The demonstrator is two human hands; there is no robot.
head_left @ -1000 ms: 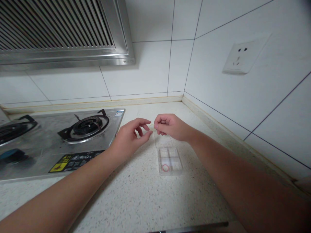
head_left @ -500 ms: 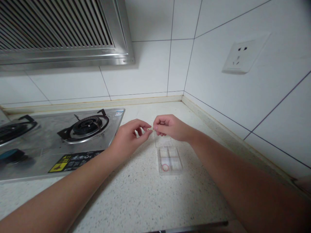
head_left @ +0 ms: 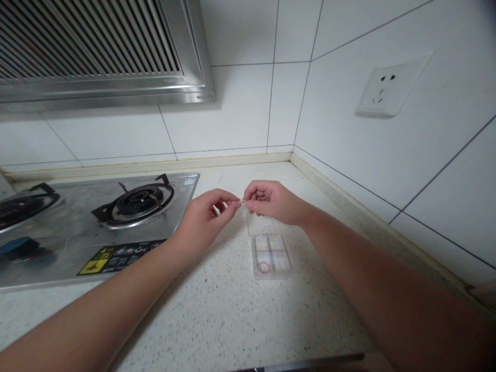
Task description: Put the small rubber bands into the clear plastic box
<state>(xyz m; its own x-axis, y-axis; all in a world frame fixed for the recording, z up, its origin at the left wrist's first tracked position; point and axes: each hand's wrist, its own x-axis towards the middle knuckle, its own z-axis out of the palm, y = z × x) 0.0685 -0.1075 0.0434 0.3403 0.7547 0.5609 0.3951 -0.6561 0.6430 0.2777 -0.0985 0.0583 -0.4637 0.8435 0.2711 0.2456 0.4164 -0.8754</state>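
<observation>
My left hand (head_left: 209, 214) and my right hand (head_left: 273, 201) meet fingertip to fingertip above the counter. Between them is a small pale-yellow loop (head_left: 243, 202), pinched by thumb and forefinger on each side. It is too small to tell its exact kind. Below my right hand stands a clear plastic compartment box (head_left: 270, 254), its transparent lid (head_left: 260, 225) swung back beyond it and partly covered by that hand. A thin pinkish-red ring (head_left: 264, 267) lies in the box's near left compartment.
To the left is a steel gas hob (head_left: 77, 227) with black burners and a dark knob (head_left: 21, 249). A range hood (head_left: 209, 97) overhangs it. Tiled walls meet at the back corner, and a power socket (head_left: 380, 93) is on the right wall. The speckled counter (head_left: 217, 320) ends in front.
Both hands have risen slightly. My left fingertips have closed in toward the right ones, so less of the pale-yellow loop shows. The box and red ring have stayed in place.
</observation>
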